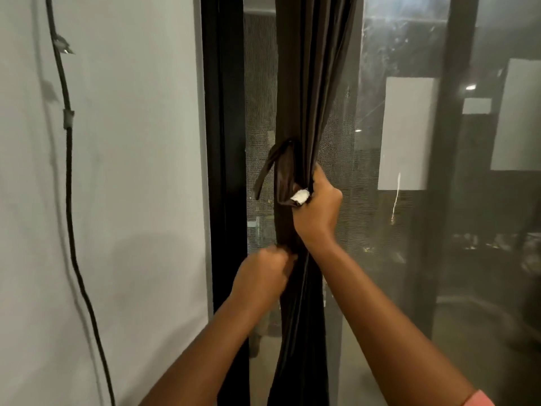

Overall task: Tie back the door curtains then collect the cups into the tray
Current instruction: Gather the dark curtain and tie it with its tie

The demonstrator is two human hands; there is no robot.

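A dark brown curtain (310,83) hangs bunched into a narrow column in front of the glass door. My right hand (317,206) grips the gathered folds at mid height, its fingers wrapped round them. A dark tie-back strap (281,171) with a white patch (300,197) at its end loops out to the left of that hand. Lower down, my left hand (263,273) is curled against the left edge of the curtain and pinches the fabric or the strap there; blur hides which. No cups or tray are in view.
A grey wall (131,171) fills the left, with a black cable (68,177) clipped down it. The black door frame (224,142) stands between wall and curtain. Behind the curtain are a mesh screen (260,112) and reflective glass (409,200).
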